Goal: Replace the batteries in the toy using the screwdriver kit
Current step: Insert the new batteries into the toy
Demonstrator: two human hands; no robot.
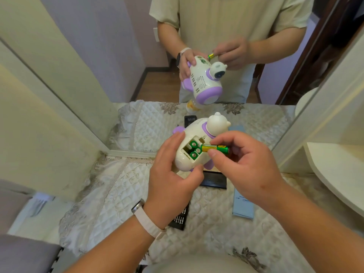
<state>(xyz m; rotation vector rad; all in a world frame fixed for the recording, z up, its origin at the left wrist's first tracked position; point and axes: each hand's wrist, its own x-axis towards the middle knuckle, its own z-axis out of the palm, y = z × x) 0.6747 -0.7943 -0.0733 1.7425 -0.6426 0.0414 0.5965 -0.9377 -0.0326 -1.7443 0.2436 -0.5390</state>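
Fingers (213, 153) pinch battery (215, 149); left hand (169, 180) grips toy (194, 146).

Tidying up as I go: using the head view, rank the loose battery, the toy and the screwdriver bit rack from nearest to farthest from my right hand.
1. The battery: pinched in the right hand.
2. The toy: just left of it, gripped by the left hand.
3. The bit rack: lower left, lying beneath the left wrist.

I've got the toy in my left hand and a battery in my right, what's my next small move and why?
Probably steer the battery in your right hand into the empty slot: three battery ends already fill the open compartment, and your left hand steadies the toy.
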